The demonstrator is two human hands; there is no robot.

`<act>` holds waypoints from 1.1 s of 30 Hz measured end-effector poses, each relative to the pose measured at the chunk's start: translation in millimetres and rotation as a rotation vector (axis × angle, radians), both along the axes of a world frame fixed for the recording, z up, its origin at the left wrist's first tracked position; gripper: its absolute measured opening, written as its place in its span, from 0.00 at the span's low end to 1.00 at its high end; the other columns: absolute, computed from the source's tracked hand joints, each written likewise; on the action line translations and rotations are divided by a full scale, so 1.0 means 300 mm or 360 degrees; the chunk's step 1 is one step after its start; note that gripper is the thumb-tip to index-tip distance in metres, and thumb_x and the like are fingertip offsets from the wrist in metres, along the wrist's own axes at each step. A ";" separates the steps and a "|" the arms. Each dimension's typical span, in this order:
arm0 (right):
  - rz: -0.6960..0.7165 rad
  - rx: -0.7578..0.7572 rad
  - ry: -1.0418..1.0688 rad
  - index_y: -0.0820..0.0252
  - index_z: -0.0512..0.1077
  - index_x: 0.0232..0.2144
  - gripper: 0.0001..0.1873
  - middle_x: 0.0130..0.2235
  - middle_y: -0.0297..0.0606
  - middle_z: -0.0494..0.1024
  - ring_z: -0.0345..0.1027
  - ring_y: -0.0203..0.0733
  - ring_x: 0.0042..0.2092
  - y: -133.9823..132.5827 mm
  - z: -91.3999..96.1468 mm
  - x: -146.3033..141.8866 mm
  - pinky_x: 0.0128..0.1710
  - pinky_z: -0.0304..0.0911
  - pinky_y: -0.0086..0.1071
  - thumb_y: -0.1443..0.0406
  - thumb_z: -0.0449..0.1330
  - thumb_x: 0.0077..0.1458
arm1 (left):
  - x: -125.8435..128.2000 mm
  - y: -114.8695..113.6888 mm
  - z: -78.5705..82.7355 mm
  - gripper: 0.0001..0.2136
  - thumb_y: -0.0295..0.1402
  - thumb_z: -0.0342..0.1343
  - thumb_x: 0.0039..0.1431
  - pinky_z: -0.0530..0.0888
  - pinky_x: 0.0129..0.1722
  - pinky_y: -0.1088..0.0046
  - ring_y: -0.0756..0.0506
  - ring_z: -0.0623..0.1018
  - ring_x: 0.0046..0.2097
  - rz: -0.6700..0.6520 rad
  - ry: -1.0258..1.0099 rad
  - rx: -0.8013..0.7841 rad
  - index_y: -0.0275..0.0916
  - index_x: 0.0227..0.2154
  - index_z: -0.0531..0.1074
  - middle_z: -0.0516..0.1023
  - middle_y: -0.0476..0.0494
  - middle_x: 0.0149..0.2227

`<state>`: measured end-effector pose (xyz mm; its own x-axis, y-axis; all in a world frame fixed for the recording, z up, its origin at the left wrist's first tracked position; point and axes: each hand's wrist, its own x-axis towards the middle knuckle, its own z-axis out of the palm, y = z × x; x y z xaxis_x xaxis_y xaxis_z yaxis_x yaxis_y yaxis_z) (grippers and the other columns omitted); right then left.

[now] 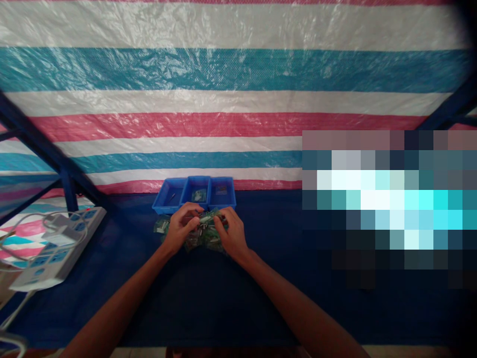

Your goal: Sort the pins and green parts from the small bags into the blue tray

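Both hands are close together over a pile of small clear packets [212, 241] with a green print, lying on the dark blue table. My right hand [233, 231] pinches a small green packet [211, 216] between thumb and fingers. To its left, my left hand [181, 229] is closed with the fingers curled and the thumb bent in, close to the same packet's left end. What lies between its fingertips is too small to make out. Another green packet [161, 224] lies left of my left hand. The packets' contents are blurred.
Behind the hands stands a blue three-compartment tray [158, 205] with small items in it. A white power strip [70, 253] with cables lies at the left. Striped sheeting [238, 69] hangs behind the table [208, 303]. A pixelated area covers the right side.
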<state>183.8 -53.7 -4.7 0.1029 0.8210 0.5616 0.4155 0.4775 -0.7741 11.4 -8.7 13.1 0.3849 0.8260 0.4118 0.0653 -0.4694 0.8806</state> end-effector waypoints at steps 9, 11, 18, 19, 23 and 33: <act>-0.0045 0.0048 -0.0031 0.59 0.66 0.29 0.08 0.31 0.36 0.69 0.64 0.37 0.33 0.003 -0.010 -0.004 0.34 0.61 0.29 0.65 0.51 0.60 | 0.019 -0.022 0.017 0.19 0.34 0.59 0.55 0.74 0.31 0.75 0.52 0.73 0.35 0.0367 -0.0018 0.0300 0.43 0.48 0.61 0.57 0.39 0.57; -0.0047 0.0057 -0.0014 0.59 0.67 0.29 0.08 0.32 0.36 0.69 0.64 0.38 0.34 0.002 -0.008 -0.004 0.34 0.61 0.29 0.65 0.51 0.60 | 0.012 -0.024 0.019 0.13 0.34 0.56 0.57 0.75 0.32 0.73 0.51 0.73 0.36 0.0355 0.0149 0.0401 0.40 0.45 0.66 0.58 0.38 0.56; -0.0070 0.0101 0.0055 0.59 0.69 0.33 0.08 0.35 0.39 0.72 0.67 0.39 0.37 -0.006 0.007 0.001 0.37 0.64 0.30 0.65 0.51 0.61 | 0.011 -0.023 0.019 0.18 0.35 0.57 0.56 0.76 0.39 0.67 0.46 0.74 0.41 0.0214 0.0665 0.0680 0.41 0.50 0.67 0.62 0.37 0.57; -0.0070 0.0108 0.0063 0.59 0.70 0.34 0.08 0.37 0.39 0.72 0.67 0.39 0.39 -0.007 0.010 0.002 0.38 0.64 0.31 0.65 0.51 0.61 | 0.014 -0.021 0.016 0.19 0.35 0.57 0.56 0.75 0.44 0.64 0.43 0.73 0.46 0.0209 0.0721 0.0717 0.41 0.51 0.66 0.62 0.37 0.57; -0.0035 0.0147 0.0072 0.59 0.71 0.36 0.08 0.43 0.41 0.73 0.67 0.41 0.45 -0.011 0.022 0.005 0.46 0.63 0.33 0.65 0.51 0.60 | 0.018 -0.010 -0.003 0.18 0.34 0.55 0.59 0.72 0.49 0.61 0.41 0.70 0.53 0.0239 0.0773 0.0765 0.41 0.52 0.66 0.64 0.38 0.56; -0.0051 0.0159 0.0046 0.59 0.70 0.36 0.07 0.45 0.43 0.73 0.66 0.43 0.50 -0.008 0.021 0.007 0.51 0.61 0.37 0.65 0.53 0.59 | -0.005 0.003 -0.010 0.11 0.30 0.47 0.63 0.70 0.49 0.64 0.44 0.73 0.49 0.0287 0.0611 0.0752 0.40 0.44 0.72 0.73 0.40 0.47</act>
<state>185.9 -56.0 1.6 0.1454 0.7572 0.6368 0.4102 0.5396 -0.7353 9.9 -7.8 10.0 0.4497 0.6543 0.6080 0.4495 -0.7540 0.4790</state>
